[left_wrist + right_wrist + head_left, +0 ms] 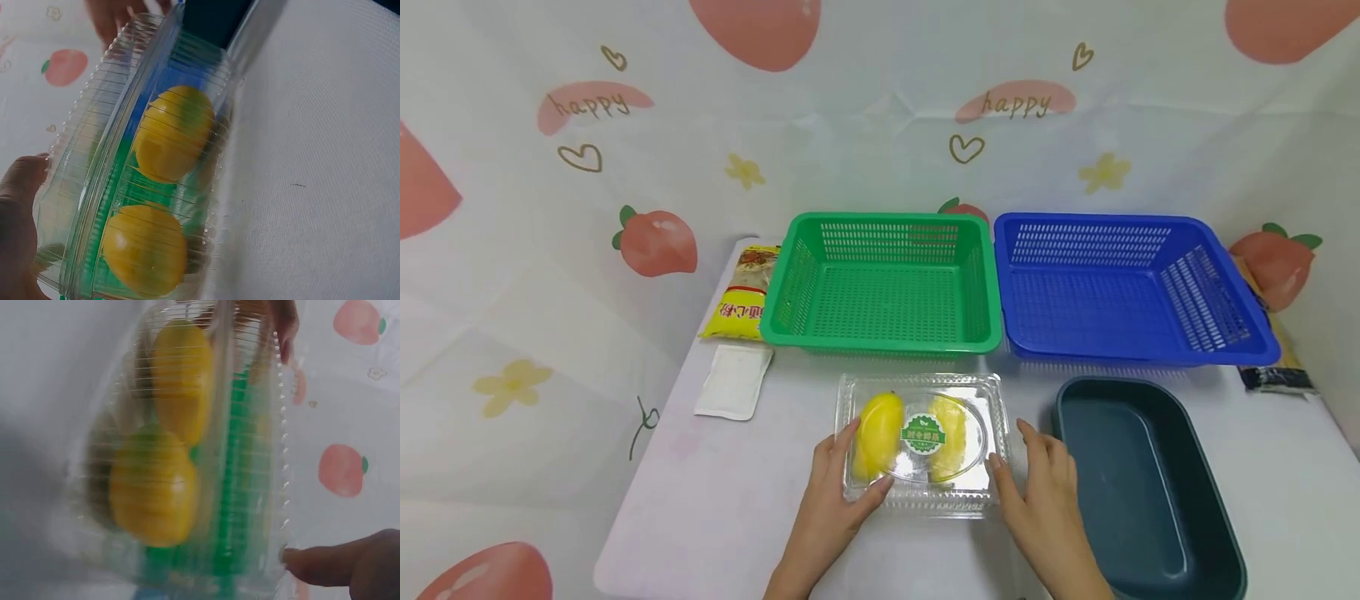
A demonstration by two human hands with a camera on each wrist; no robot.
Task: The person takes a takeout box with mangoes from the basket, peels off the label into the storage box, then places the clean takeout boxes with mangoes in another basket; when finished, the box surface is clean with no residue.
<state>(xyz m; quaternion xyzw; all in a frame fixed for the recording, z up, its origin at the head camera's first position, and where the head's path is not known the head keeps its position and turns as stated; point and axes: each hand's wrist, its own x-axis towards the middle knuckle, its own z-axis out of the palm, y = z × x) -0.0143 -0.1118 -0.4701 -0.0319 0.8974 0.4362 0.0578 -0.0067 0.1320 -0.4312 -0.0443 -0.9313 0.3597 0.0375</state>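
A clear plastic fruit box [958,497], its lid down, rests on the table in front of me. Yellow mangoes [880,433] lie inside, and a round green-and-white label [922,433] is stuck on top. My left hand [827,500] grips the box's left side, thumb over the front corner of the lid. At the opposite side is my right hand [1041,492], its thumb at the right rim and its fingers spread apart from the box. Through the ribbed side in the left wrist view, two mangoes [145,250] show. The right wrist view is blurred, with the thumb [325,562] at the rim.
Behind the box stand a green basket [880,343] and a blue basket [1120,354], side by side. A dark teal tub [1150,492] sits close by my right hand. At the left lie a yellow food packet [737,308] and a white packet [733,383]; another packet [1277,367] is far right.
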